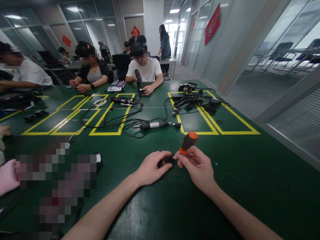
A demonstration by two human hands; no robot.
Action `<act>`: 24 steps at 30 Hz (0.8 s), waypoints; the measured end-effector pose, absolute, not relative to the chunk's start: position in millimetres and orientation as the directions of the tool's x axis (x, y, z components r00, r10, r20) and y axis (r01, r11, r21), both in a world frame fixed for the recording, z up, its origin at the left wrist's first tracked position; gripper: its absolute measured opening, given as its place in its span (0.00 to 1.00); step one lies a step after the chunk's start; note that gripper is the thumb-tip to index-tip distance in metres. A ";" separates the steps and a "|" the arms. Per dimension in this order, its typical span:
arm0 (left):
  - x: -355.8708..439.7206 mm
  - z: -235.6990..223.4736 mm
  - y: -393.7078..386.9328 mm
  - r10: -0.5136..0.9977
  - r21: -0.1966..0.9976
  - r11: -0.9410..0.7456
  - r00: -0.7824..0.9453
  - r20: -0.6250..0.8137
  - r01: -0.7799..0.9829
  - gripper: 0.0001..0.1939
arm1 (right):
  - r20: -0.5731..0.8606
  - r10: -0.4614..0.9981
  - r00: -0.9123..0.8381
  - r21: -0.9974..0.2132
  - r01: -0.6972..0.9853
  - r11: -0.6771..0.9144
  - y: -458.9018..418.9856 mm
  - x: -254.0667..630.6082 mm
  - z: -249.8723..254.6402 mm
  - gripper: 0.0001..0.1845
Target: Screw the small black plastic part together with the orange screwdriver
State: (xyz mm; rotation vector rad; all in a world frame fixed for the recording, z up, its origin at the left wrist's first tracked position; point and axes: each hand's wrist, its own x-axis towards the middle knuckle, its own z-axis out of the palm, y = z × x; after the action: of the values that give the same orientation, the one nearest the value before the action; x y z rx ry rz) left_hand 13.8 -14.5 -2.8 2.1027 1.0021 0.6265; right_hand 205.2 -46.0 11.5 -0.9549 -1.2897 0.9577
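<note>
One slip risk: your left hand (pixel 150 169) is pinching a black part (pixel 171 159) only by fingertips while your right hand (pixel 201 169) is gripping a screwdriver (pixel 188 142).

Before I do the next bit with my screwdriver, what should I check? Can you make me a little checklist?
1. Left hand holding the small black part: ok.
2. Right hand holding the orange-and-black screwdriver, handle up: ok.
3. Screwdriver tip seated in a screw: cannot tell, fingers hide it.
4. Small black part resting flat on the table: cannot tell.
5. Cables away from both hands: ok, they lie farther back.
6. Silver-and-black tool out of the way: ok, it lies beyond the hands.
</note>
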 end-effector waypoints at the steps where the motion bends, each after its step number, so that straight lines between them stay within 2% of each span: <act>1: 13.8 -2.8 -14.3 0.804 0.768 -0.447 0.582 0.120 0.459 0.14 | 0.327 0.944 0.040 -0.944 -0.035 0.329 -45.5 205.2 11.2 0.13; 10: 15.3 0.0 -13.9 0.804 0.773 -0.444 0.582 0.120 0.453 0.14 | 0.345 0.938 -0.020 -0.935 -0.096 0.342 -45.1 205.3 8.7 0.14; 24: 13.8 -3.2 -12.9 0.803 0.773 -0.438 0.586 0.107 0.459 0.16 | 0.353 0.936 -0.010 -0.935 -0.045 0.352 -44.2 205.5 11.3 0.17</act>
State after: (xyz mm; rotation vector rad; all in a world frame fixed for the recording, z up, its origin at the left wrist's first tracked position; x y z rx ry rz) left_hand 13.8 -12.9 -3.2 2.0969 0.9987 0.6134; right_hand 205.5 -44.2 11.3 -0.9018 -1.3407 0.9727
